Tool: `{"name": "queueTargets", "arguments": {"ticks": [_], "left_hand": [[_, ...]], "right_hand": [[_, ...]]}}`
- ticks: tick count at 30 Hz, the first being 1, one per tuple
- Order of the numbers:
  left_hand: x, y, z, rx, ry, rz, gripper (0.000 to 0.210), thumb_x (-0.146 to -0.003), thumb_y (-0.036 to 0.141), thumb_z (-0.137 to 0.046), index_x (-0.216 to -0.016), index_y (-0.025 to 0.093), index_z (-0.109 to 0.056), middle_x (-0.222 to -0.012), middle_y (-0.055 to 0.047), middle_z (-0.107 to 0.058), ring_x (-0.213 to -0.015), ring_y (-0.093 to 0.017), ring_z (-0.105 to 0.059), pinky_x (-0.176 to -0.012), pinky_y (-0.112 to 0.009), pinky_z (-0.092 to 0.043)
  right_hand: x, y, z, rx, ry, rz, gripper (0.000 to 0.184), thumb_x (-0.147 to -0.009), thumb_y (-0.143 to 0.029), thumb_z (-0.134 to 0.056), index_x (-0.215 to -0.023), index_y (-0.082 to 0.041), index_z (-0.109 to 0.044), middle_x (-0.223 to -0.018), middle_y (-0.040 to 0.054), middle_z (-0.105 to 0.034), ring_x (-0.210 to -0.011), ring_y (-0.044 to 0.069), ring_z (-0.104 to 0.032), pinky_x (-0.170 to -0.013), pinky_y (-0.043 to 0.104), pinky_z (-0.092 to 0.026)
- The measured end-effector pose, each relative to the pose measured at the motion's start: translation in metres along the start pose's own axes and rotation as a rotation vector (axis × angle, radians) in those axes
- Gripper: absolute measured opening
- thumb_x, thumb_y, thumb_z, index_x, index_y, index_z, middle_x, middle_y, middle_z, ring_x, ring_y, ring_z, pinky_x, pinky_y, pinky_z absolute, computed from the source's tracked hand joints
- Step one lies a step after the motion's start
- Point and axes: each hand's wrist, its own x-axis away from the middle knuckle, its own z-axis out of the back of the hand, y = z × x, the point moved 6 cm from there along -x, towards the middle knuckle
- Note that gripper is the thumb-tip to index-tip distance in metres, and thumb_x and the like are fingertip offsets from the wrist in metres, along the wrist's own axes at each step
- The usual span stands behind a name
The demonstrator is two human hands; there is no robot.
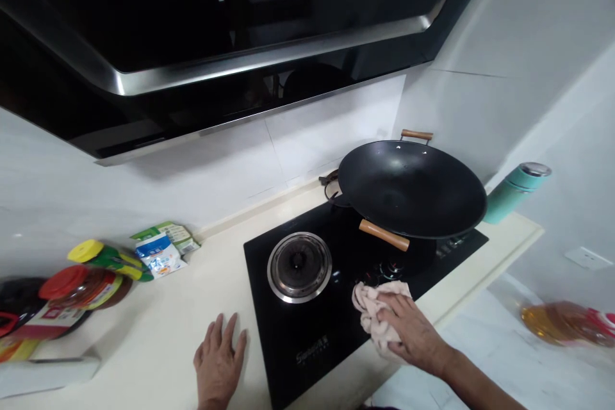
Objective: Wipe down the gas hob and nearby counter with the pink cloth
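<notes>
My right hand [414,331] is closed over a crumpled pale pink cloth [377,307], pressed onto the front edge of the black glass gas stove [312,327]. The cloth lies just in front of the stove's control knobs [390,269] and partly hangs over the edge. On the pale countertop [158,346], left of the stove, my left hand [220,355] rests flat with its fingers spread, holding nothing. The round left burner [298,267] is bare. A large black wok [413,189] with wooden handles covers the right burner.
A black range hood [240,32] hangs low above the stove. A green thermos [516,192] stands at the right counter end. Seasoning packets [161,255], a yellow-capped bottle [110,259] and a red-lidded jar [84,286] sit at left. An oil bottle [567,322] is below right.
</notes>
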Motion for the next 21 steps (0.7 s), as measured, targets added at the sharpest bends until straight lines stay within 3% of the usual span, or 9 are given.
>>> {"name": "queueTargets", "arguments": {"ticks": [5,8,12,17,21], "left_hand": [[0.001,-0.001,-0.002,-0.020,0.010,-0.020,0.055,-0.102,0.050,-0.034,-0.147,0.028,-0.057,-0.162,-0.012,-0.048,-0.151,-0.030,-0.040,-0.116,-0.053,-0.038],[0.001,-0.002,-0.002,-0.018,0.022,-0.020,0.053,-0.102,0.049,-0.036,-0.146,0.030,-0.057,-0.161,-0.011,-0.049,-0.151,-0.030,-0.040,-0.116,-0.053,-0.038],[0.001,-0.001,-0.001,-0.019,0.018,-0.013,0.053,-0.102,0.049,-0.036,-0.145,0.030,-0.058,-0.160,-0.011,-0.049,-0.150,-0.030,-0.040,-0.116,-0.054,-0.038],[0.000,0.000,0.000,-0.020,0.005,-0.008,0.055,-0.102,0.050,-0.034,-0.146,0.028,-0.057,-0.161,-0.013,-0.049,-0.150,-0.031,-0.041,-0.116,-0.055,-0.038],[0.000,-0.001,0.000,0.001,0.003,-0.003,0.054,-0.101,0.050,-0.036,-0.146,0.030,-0.057,-0.161,-0.011,-0.049,-0.151,-0.031,-0.039,-0.116,-0.055,-0.037]], "right_hand": [[0.019,0.025,-0.003,0.018,0.042,-0.054,0.052,-0.071,-0.021,-0.061,-0.123,-0.027,-0.065,-0.151,0.0096,-0.052,-0.139,0.032,-0.043,-0.116,0.049,-0.033],[0.030,0.050,-0.005,0.057,0.119,-0.094,0.048,-0.077,-0.028,-0.062,-0.125,-0.026,-0.066,-0.147,0.0122,-0.055,-0.136,0.034,-0.047,-0.114,0.050,-0.037],[0.016,0.074,0.001,0.128,0.233,-0.172,0.040,-0.085,-0.033,-0.059,-0.124,-0.025,-0.068,-0.145,0.0140,-0.057,-0.133,0.035,-0.051,-0.111,0.055,-0.039],[-0.020,0.053,0.001,0.117,0.214,-0.184,0.042,-0.081,-0.026,-0.058,-0.122,-0.025,-0.069,-0.150,0.0111,-0.054,-0.133,0.035,-0.050,-0.111,0.054,-0.037],[-0.011,0.038,-0.008,0.112,0.228,-0.251,0.042,-0.080,-0.026,-0.058,-0.120,-0.023,-0.069,-0.153,0.0127,-0.052,-0.133,0.037,-0.048,-0.110,0.055,-0.037]]}}
